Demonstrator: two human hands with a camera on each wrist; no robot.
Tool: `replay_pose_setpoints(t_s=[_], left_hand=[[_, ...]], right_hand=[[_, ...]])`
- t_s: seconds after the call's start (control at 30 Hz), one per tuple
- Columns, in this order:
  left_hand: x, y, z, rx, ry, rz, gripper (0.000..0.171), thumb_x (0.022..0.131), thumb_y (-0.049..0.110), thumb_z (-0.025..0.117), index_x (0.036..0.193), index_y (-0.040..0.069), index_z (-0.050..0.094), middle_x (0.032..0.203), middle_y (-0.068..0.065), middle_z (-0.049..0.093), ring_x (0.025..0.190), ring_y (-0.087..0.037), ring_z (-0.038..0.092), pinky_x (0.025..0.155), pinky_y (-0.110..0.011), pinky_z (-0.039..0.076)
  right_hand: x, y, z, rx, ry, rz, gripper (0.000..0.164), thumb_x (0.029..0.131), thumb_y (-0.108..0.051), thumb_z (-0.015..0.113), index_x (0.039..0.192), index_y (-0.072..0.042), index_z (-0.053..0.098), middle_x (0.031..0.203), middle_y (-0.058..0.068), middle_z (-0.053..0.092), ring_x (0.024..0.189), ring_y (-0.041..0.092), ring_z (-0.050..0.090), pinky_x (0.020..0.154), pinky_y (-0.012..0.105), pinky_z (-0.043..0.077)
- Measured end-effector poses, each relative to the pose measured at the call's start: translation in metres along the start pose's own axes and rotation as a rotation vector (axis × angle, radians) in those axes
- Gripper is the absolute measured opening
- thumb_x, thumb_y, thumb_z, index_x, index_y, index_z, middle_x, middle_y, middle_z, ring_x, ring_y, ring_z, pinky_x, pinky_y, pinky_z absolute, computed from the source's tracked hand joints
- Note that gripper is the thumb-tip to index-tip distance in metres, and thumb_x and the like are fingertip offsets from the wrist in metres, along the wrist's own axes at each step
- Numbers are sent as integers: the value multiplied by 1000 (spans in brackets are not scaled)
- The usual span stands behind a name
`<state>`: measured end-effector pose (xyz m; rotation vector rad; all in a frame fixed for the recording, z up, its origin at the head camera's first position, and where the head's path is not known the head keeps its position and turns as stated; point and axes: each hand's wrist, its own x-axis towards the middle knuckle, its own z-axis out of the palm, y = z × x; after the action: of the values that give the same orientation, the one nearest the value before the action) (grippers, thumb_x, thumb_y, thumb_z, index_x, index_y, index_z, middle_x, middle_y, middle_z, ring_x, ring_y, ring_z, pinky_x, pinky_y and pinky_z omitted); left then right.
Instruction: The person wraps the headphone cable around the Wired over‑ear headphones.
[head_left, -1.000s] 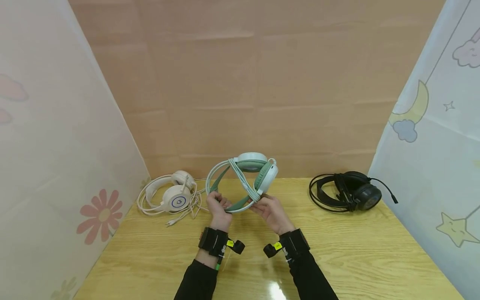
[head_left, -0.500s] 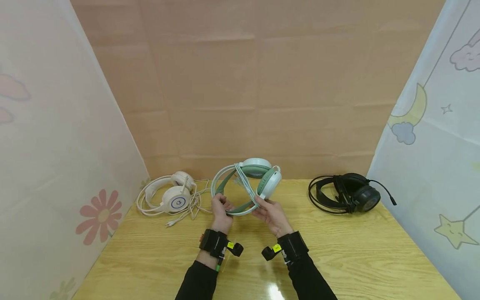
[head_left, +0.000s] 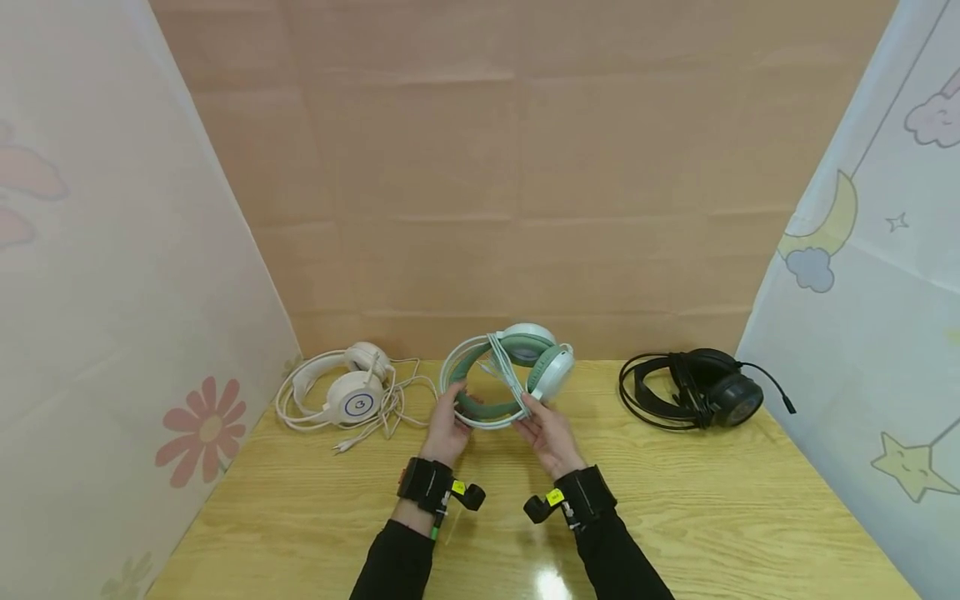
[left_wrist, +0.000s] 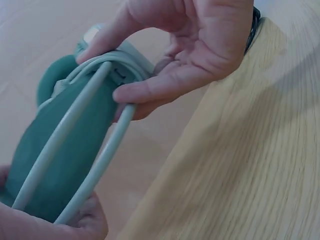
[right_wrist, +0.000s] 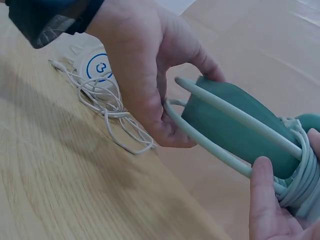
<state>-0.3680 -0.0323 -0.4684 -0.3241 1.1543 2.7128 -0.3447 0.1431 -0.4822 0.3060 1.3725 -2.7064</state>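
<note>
Between my hands is a pair of mint-green and white headphones [head_left: 486, 412], lifted over the table, earcups [head_left: 553, 372] toward the back right. Its pale cable [head_left: 507, 367] is wound in a bundle around one side of the headband. My left hand [head_left: 447, 427] grips the headband at its left end. With thumb and fingers, my right hand [head_left: 549, 435] holds the band where the cable wraps it. In the right wrist view two thin pale rods [right_wrist: 235, 117] run along the green band pad [right_wrist: 240, 125], from the left hand [right_wrist: 145, 65] to the cable bundle.
White headphones [head_left: 352, 396] with a loose, tangled cable lie on the wooden table [head_left: 300, 517] at the left. At the right sits a black headset [head_left: 697, 387] with a boom mic and wrapped cable. A brown paper wall [head_left: 480, 208] stands behind.
The mint-green headphones have moved right and slightly lower in the head view, turning a little. My left hand has shifted its hold along the headband; both hands keep their grip.
</note>
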Motion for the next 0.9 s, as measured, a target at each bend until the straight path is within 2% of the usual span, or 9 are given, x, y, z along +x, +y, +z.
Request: replay_pose_setpoints(t_s=[0.1, 0.27, 0.33, 0.4, 0.47, 0.53, 0.6, 0.73, 0.9], left_hand=[[1, -1, 1, 31, -31, -15, 24, 98, 26, 56, 114, 10, 49, 92, -3, 59, 84, -15, 59, 79, -26, 46], [2, -4, 3, 102, -61, -45, 27, 100, 28, 52, 118, 10, 47, 93, -2, 54, 82, -12, 57, 80, -27, 47], [2, -7, 4, 152, -83, -40, 41, 101, 28, 49, 135, 8, 39, 100, -5, 54, 88, -14, 58, 85, -30, 48], [2, -10, 6, 212, -112, -36, 56, 101, 27, 46, 149, 9, 24, 115, -11, 53, 100, -20, 59, 94, -37, 48], [3, -13, 7, 265, -163, -36, 66, 101, 26, 45, 156, 13, 11, 133, -18, 46, 118, -30, 55, 104, -47, 43], [3, -16, 9, 294, -217, -43, 71, 101, 25, 44, 158, 16, 1, 149, -25, 32, 133, -41, 43, 110, -57, 35], [3, -19, 10, 311, -263, -57, 74, 101, 25, 44, 158, 17, -2, 158, -26, 18, 141, -47, 31, 112, -62, 29], [1, -23, 10, 327, -312, -83, 75, 100, 25, 45, 158, 13, -2, 161, -25, 6, 144, -50, 23, 113, -62, 27], [2, -27, 11, 361, -332, -86, 71, 98, 21, 44, 157, 9, 8, 160, -24, 12, 143, -46, 26, 113, -59, 29]], right_hand=[[3, 0, -6, 41, 20, 13, 16, 91, -22, 69, 102, -10, 64, 87, -2, 73, 88, 10, 70, 85, 28, 56], [8, -3, -19, 137, 50, 46, 12, 93, -20, 66, 100, -11, 62, 90, -1, 69, 89, 10, 68, 88, 27, 55], [10, -5, -23, 159, 66, 50, 11, 94, -20, 65, 99, -11, 61, 90, -1, 69, 88, 10, 68, 88, 27, 55], [12, -7, -27, 173, 85, 54, 13, 94, -20, 65, 101, -10, 59, 90, 0, 68, 87, 10, 68, 88, 26, 55], [13, -9, -31, 187, 96, 61, 16, 94, -20, 65, 104, -10, 58, 92, 0, 67, 88, 11, 68, 90, 26, 54], [15, -11, -35, 189, 103, 71, 19, 95, -21, 64, 108, -10, 56, 95, -1, 65, 90, 10, 67, 93, 26, 53], [17, -12, -40, 200, 111, 88, 24, 95, -21, 64, 113, -10, 53, 98, 0, 64, 92, 11, 67, 96, 26, 51], [20, -14, -48, 213, 116, 121, 26, 96, -21, 62, 118, -11, 51, 101, 0, 64, 94, 11, 67, 101, 27, 48], [21, -15, -52, 235, 150, 125, 17, 96, -16, 61, 111, -12, 55, 101, 1, 65, 95, 13, 66, 103, 30, 47]])
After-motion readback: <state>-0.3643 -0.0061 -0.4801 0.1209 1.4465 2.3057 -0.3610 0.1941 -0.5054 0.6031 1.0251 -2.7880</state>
